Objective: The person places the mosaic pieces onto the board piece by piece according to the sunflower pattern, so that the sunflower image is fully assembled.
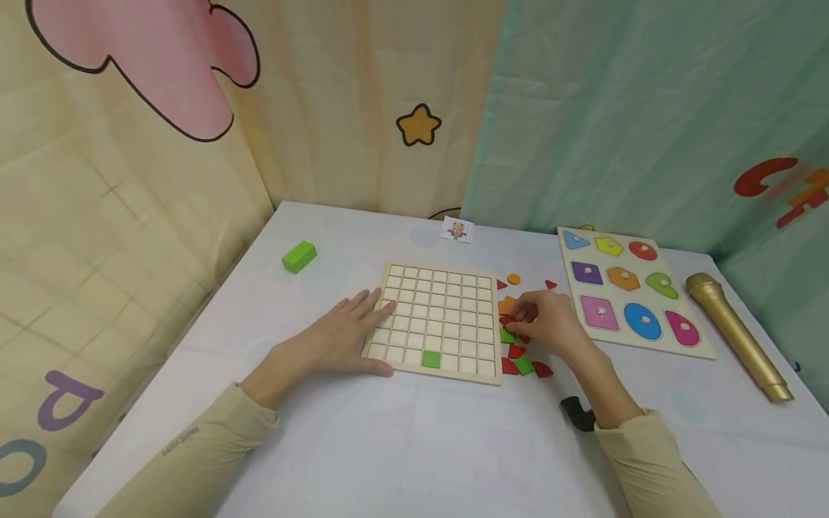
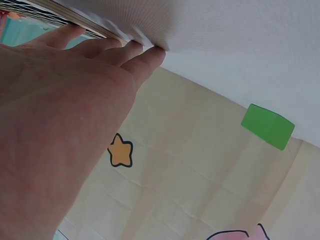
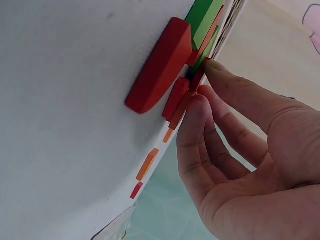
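Note:
A wooden grid board (image 1: pixel 432 372) lies flat on the table, with one green square tile (image 1: pixel 431 359) in its nearest row. My left hand (image 1: pixel 343 334) rests at the board's left edge with fingers spread, one fingertip over the outer cells. Beside the board's right edge, my right hand (image 1: pixel 547 321) reaches into a loose heap of red, green and orange pieces. In the right wrist view its thumb and forefinger pinch a thin red piece (image 3: pixel 201 74) among the others. A larger red piece (image 3: pixel 160 67) and a green piece (image 3: pixel 204 20) lie close by.
A shape puzzle board (image 1: pixel 622 338) with knobbed pieces stands to the right, a gold microphone (image 1: pixel 738 338) beyond it. A green block (image 1: pixel 299 257) sits at the back left. A small picture card (image 1: pixel 457 229) lies at the back. Near my right wrist is a black curved object (image 1: pixel 576 414).

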`<control>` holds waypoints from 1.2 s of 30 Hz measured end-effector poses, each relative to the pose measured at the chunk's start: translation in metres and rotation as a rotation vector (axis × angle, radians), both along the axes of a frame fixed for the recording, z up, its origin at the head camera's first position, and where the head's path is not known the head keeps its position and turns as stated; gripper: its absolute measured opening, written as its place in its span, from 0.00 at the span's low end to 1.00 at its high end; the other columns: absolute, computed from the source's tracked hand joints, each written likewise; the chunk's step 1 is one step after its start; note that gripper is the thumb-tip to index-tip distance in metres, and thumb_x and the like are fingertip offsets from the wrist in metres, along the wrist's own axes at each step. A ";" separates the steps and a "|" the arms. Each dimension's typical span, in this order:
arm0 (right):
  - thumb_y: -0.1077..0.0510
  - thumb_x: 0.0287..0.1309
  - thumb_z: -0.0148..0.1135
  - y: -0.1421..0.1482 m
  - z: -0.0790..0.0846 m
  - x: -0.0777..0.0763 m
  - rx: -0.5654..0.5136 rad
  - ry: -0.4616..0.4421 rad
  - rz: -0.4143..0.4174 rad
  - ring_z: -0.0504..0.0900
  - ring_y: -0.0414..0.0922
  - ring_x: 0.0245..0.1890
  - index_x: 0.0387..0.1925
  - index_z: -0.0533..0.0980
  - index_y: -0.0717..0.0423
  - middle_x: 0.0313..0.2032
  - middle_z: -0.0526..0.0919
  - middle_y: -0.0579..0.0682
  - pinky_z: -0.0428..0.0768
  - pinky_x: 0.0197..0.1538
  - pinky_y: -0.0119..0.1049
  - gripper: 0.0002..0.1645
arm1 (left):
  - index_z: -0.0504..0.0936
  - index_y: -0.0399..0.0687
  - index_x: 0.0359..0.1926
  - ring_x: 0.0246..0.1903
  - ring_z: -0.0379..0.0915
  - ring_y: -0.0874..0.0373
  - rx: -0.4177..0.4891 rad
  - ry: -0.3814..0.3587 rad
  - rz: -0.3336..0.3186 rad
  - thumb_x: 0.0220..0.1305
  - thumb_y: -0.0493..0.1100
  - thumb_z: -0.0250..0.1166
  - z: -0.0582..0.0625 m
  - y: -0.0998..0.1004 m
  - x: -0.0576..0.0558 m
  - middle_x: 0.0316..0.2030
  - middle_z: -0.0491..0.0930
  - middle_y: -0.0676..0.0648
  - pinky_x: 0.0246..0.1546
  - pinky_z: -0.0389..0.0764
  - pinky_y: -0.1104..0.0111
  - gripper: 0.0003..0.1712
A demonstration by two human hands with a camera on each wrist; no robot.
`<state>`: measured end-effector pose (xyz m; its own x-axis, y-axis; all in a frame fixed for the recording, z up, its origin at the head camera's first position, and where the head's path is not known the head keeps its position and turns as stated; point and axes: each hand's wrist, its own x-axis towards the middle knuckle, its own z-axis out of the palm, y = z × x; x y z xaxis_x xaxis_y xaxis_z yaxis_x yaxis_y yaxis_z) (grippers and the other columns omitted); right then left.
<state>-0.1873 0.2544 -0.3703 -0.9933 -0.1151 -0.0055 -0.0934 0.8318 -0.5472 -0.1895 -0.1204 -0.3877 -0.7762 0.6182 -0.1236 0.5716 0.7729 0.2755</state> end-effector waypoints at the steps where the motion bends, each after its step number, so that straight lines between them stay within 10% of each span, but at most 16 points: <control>1: 0.61 0.60 0.77 0.000 0.000 0.000 0.003 -0.004 0.001 0.81 0.49 0.37 0.39 0.85 0.61 0.33 0.86 0.53 0.82 0.38 0.34 0.09 | 0.49 0.50 0.85 0.84 0.37 0.35 0.000 -0.001 0.000 0.59 0.78 0.67 0.000 0.000 0.000 0.84 0.41 0.35 0.82 0.48 0.41 0.67; 36: 0.62 0.63 0.74 -0.027 -0.001 0.012 -0.138 0.019 0.180 0.83 0.44 0.36 0.38 0.84 0.53 0.33 0.86 0.46 0.84 0.38 0.33 0.05 | 0.49 0.50 0.86 0.84 0.36 0.36 0.004 -0.004 -0.002 0.60 0.78 0.67 -0.001 -0.001 0.002 0.84 0.41 0.35 0.82 0.47 0.42 0.67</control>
